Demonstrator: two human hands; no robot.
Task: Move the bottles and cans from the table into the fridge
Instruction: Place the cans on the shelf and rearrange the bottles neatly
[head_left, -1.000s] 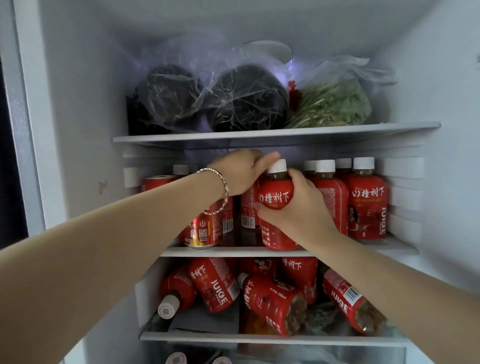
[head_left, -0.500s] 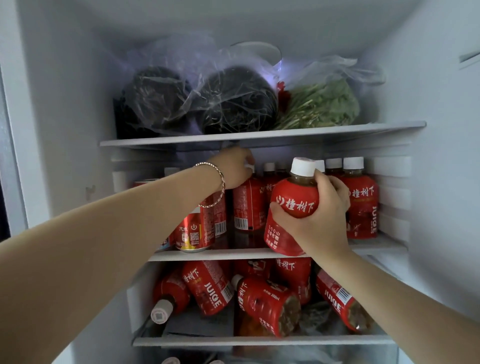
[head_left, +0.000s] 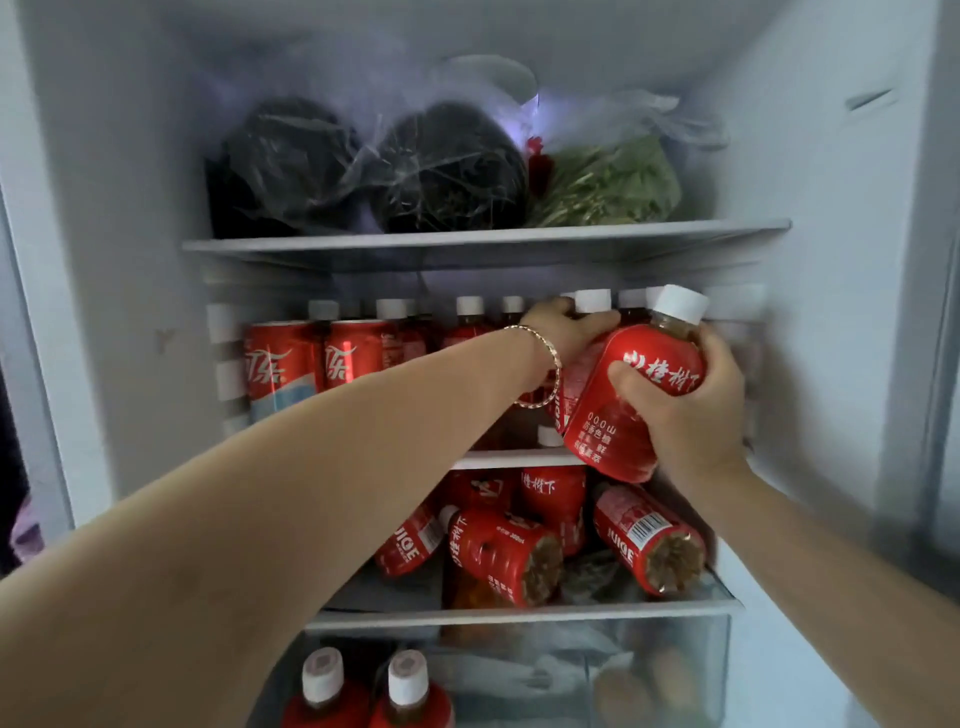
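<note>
The fridge's middle shelf (head_left: 511, 459) holds red cola cans (head_left: 280, 366) at the left and a row of red juice bottles with white caps (head_left: 470, 317) behind. My right hand (head_left: 698, 415) grips one red juice bottle (head_left: 621, 415) by its body. That bottle tilts to the right at the shelf's right end, its base over the front edge. My left hand (head_left: 563, 327) reaches in just behind it, fingers curled round the neck of a standing juice bottle (head_left: 592, 300).
Bagged dark produce (head_left: 447, 166) and bagged greens (head_left: 608, 182) fill the top shelf. Several juice bottles (head_left: 498, 556) lie on their sides on the lower shelf. Two more bottles (head_left: 322, 686) stand in the clear drawer below. The fridge's right wall (head_left: 831, 270) is close to the held bottle.
My right hand has carried the juice bottle to the right end of the middle shelf and tilted it. My left hand has slid right along the standing bottles.
</note>
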